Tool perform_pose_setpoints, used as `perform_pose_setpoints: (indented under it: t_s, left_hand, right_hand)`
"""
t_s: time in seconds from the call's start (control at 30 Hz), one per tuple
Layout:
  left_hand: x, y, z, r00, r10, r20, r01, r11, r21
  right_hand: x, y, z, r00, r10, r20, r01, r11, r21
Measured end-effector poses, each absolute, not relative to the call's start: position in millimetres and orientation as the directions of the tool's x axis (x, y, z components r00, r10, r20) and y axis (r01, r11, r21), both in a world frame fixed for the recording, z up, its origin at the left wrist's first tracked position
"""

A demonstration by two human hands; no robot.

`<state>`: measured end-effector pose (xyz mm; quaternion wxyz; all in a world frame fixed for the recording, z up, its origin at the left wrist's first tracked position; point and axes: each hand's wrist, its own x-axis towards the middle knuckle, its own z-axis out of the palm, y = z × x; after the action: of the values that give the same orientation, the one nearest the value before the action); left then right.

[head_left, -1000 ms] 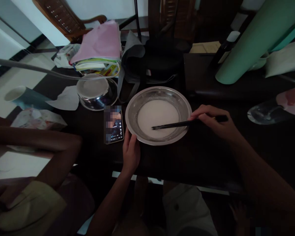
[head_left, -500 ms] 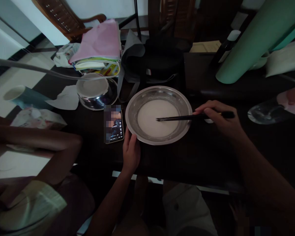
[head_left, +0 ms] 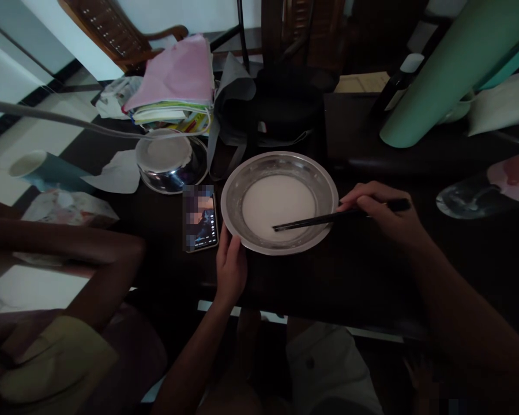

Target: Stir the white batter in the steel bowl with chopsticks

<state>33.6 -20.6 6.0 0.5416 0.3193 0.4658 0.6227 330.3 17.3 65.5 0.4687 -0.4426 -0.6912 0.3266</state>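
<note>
A wide steel bowl (head_left: 324,187) sits on the dark table and holds a white liquid (head_left: 272,202). My right hand (head_left: 383,213) is closed on a pair of black chopsticks (head_left: 311,221), whose tips dip into the near side of the liquid. My left hand (head_left: 230,266) rests against the bowl's near-left rim, fingers curled on its edge. A lit phone (head_left: 200,219) lies flat just left of the bowl.
A smaller steel pot (head_left: 169,160) stands behind the phone, with crumpled paper (head_left: 115,173) and a stack of books under pink cloth (head_left: 173,78) beyond. A green roll (head_left: 441,75) leans at the right. Another person's arm (head_left: 64,245) lies along the table's left side.
The chopstick tips have swept through the liquid, from the near side to the middle and back toward the near side. My left hand has stayed on the rim.
</note>
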Motion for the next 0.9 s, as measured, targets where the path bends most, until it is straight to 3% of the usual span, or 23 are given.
perform_pose_setpoints:
  t_s: [0.1,0.27,0.43,0.6,0.8,0.9]
  left_hand:
    - [33.9,-20.6,6.3,-0.208,0.972,-0.106,-0.387,0.018,0.922]
    - [33.7,-20.2,5.3,-0.22,0.969,-0.115,-0.368,0.027,0.929]
    - [32.8,-19.8,4.9,-0.209,0.971,-0.113,-0.366,0.03,0.93]
    - [31.4,-20.0,2.5,-0.212,0.971,-0.113,-0.398,0.02,0.917]
    - [30.8,-20.5,2.1,-0.202,0.973,-0.11,-0.406,0.019,0.914]
    - [31.8,-20.2,3.3,-0.207,0.972,-0.108,-0.396,0.018,0.918]
  right_hand:
    - [328.8,18.2,66.1,-0.238,0.904,0.355,0.345,0.42,-0.84]
    - [330.2,17.1,65.9,-0.05,0.924,0.38,0.32,0.375,-0.87]
    - [329.3,16.5,66.4,-0.243,0.904,0.352,0.337,0.419,-0.843]
    - [330.8,16.7,66.1,-0.087,0.91,0.404,0.32,0.41,-0.854]
    - [329.0,17.3,64.5,-0.248,0.894,0.373,0.332,0.44,-0.835]
    - [331.0,18.2,64.0,-0.133,0.899,0.418,0.342,0.437,-0.832]
